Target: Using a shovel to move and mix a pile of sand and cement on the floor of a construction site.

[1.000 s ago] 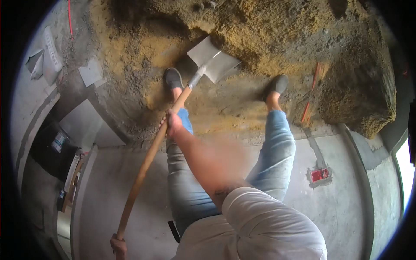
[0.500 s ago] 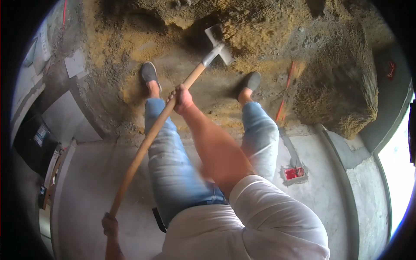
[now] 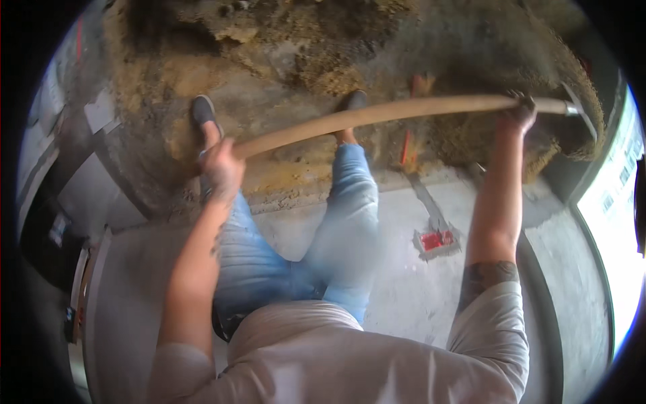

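Shovel [image 3: 404, 108] has swung to the far right, left hand [image 3: 224, 163] and right hand [image 3: 520, 116] both gripping it; shovelling appears unfinished, with soil [image 3: 326, 69] still heaped at the far side.

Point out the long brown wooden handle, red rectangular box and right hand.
Long brown wooden handle [image 3: 377, 113]: head view, middle of the shaft.
Red rectangular box [image 3: 433, 241]: head view, middle of the red area.
Right hand [image 3: 521, 116]: head view, its middle.

Dim overall; white glare right; edges bent.
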